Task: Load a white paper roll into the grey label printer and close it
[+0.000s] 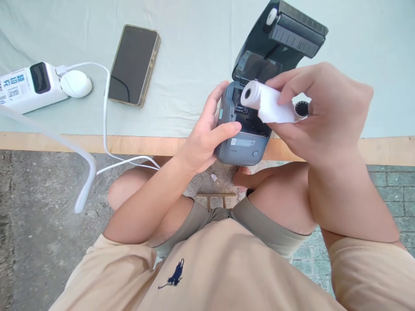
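Note:
My left hand (212, 134) grips the left side of a dark grey portable label printer (241, 151), its thumb over the front edge of the open compartment. The printer's lid (275, 47) stands raised, showing a roller and a white gear. In my right hand (324, 108) is a white paper roll (275, 103), pinched between fingers and thumb, with a loose end of paper hanging at the front. The roll is over the compartment; whether it touches the inside I cannot tell. A round black dial-like piece (301, 109) shows beside the right palm, partly hidden.
A smartphone (132, 65) lies on the pale cloth of the table (194, 47). At the left are a white power strip (39, 86) with a display, a round white plug (76, 84) and a white cable (105, 112) running over the wooden table edge (145, 144).

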Demonstrator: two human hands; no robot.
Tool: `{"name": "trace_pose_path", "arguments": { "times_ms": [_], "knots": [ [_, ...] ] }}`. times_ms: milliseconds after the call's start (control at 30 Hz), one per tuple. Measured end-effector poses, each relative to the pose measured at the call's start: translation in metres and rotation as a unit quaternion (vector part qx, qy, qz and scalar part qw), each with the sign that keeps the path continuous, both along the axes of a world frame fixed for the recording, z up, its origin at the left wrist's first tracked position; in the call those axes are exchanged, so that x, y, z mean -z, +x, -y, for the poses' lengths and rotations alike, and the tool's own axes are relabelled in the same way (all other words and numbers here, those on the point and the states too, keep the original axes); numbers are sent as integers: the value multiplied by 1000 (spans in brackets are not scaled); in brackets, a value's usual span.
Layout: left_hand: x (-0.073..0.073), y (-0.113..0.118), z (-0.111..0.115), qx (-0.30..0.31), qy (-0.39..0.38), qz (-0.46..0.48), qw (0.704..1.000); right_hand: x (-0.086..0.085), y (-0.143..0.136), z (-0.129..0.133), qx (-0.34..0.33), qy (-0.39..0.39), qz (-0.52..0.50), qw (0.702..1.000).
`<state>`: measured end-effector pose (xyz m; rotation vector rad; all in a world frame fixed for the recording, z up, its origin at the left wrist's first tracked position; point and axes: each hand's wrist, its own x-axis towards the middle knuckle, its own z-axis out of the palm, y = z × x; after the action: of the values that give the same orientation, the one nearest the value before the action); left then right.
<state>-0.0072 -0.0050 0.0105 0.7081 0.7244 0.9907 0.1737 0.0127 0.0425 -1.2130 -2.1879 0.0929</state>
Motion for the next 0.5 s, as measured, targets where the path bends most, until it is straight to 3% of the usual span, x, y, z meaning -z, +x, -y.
{"name": "trace_pose_path", "arguments": {
  "times_ms": [167, 367, 500],
  "knots": [
    [-1, 2, 1, -7, 13, 13, 1000, 2, 2, 0, -29, -14, 42, 999],
    [12, 1, -4, -18, 48, 59, 997, 3, -3, 8, -99, 137, 45, 985],
    [12, 2, -4, -23, 52, 27, 998, 3, -6, 13, -140, 97, 30, 985]
  ]
}}
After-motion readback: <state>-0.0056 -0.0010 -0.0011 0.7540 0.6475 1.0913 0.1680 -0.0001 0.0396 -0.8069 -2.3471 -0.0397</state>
